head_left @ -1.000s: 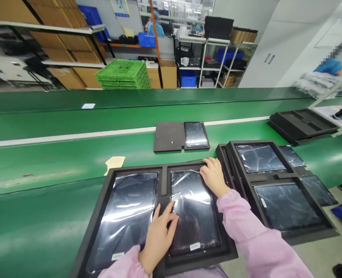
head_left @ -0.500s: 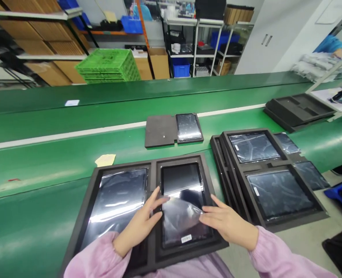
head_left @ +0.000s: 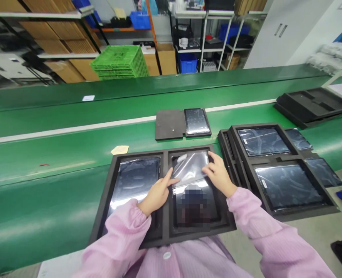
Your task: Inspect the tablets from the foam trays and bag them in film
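Note:
A tablet-like screen panel (head_left: 195,197) lies in the right compartment of a black foam tray (head_left: 165,200). Clear film (head_left: 189,166), wrinkled and glossy, covers its upper half; the lower half is bare and reflective. My right hand (head_left: 219,175) is at the film's right edge, fingers bent onto it, index finger stretched towards the upper corner. Along the left rim of the same compartment lies my left hand (head_left: 158,193), fingers apart, fingertips by the film's left edge. A second panel (head_left: 138,173) fills the left compartment, partly behind my left forearm.
On the right, stacked foam trays (head_left: 277,158) hold film-covered panels. Ahead lies a smaller foam piece (head_left: 169,125) with one panel (head_left: 196,121). More foam trays (head_left: 315,102) stand at far right. A yellow paper (head_left: 120,150) rests on the green bench (head_left: 43,200).
The film has shifted from the panel's lower half to its upper half, and the white label no longer shows at the bottom. Both hands have moved up, the right one farther. The view has shifted.

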{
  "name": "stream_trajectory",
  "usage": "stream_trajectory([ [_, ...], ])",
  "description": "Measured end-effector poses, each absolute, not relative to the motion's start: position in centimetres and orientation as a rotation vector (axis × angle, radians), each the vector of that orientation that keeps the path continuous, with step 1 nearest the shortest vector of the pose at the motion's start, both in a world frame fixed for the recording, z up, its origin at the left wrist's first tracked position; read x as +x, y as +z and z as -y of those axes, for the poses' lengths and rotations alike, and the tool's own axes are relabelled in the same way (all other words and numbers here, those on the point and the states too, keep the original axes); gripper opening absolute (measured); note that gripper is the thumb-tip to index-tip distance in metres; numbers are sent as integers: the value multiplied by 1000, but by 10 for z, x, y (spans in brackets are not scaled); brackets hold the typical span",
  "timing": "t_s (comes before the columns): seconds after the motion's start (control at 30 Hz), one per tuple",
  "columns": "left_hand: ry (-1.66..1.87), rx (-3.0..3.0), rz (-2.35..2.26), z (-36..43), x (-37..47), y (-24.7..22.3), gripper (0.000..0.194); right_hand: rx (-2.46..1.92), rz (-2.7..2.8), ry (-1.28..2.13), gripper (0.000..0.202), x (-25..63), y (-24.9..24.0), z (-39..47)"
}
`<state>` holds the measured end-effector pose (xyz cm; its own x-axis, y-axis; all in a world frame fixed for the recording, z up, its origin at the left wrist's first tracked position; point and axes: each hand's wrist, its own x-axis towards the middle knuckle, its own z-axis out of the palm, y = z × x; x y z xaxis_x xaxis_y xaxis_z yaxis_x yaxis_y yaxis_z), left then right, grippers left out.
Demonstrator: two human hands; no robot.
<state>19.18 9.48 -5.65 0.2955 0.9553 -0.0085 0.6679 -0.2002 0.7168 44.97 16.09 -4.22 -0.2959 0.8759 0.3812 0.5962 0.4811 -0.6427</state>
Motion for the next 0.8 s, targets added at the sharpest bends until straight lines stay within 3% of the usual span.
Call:
stream_trajectory([
  [0.13, 753, 1411, -1287, -96, 191, -43, 81, -1172, 1948, 723, 23, 450, -28, -160],
  [0.27, 844, 902, -1426, -86, 197, -23, 45, -849, 2232, 1278, 28, 474, -10, -126],
  [0.37, 820, 727, -1504, -84, 205, -14, 32, -975, 2181, 1559, 34, 486, -9, -101],
  [0.6, 768, 811, -1511, -104, 223, -21, 20, -1351, 1919, 1314, 38, 474, -27, -94],
  [0.8, 960, 901, -1618, -103, 245, -39, 27, -1662, 1878, 953, 62, 464, -43, -113],
])
